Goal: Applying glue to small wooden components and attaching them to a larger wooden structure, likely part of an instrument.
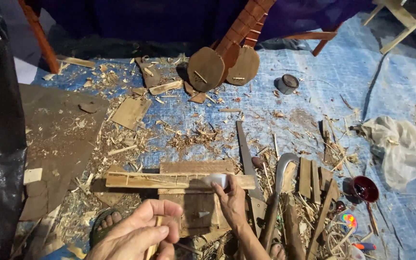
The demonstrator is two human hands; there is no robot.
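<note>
Nearest me, my left hand (138, 233) pinches a thin wooden sliver (153, 243) while my right hand (231, 200) presses a white block (216, 180) on the marked wooden strip (169, 180), apparently mid-job, loose slats (311, 178) untouched.

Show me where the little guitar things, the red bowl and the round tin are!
Small wooden guitars (207, 68), head view, on the left one's round body.
Red bowl (365, 188), head view, on its dark inside.
Round tin (288, 83), head view, on its lid.
</note>
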